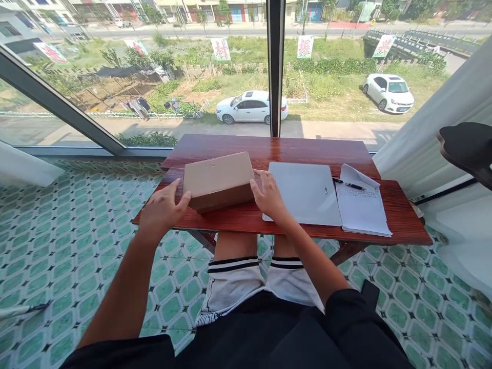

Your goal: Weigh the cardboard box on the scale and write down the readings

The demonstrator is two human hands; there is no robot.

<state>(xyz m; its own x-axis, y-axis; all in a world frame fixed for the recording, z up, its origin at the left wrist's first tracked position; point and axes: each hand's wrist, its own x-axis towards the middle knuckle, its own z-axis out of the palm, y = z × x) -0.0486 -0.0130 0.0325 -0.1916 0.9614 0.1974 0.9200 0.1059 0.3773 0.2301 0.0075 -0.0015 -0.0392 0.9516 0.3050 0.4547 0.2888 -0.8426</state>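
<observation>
A closed brown cardboard box [219, 177] sits at an angle on the left half of the dark red wooden table [307, 146]. My left hand [161, 207] is at the box's left end, its thumb against the near corner and its fingers spread along the side. At the right end, my right hand [269, 193] has its thumb on the box's near face and its fingertips by the far side. The box is between both hands. Close to my right hand lies a closed silver-grey laptop [303, 192].
Right of the laptop are a paper notepad [363, 205] with handwriting and a black pen [355, 186]. A dark phone-like object [369, 293] is low on the right. A black curved object [467, 148] juts in from the right. Large windows with a dark frame post [275, 77] stand behind the table.
</observation>
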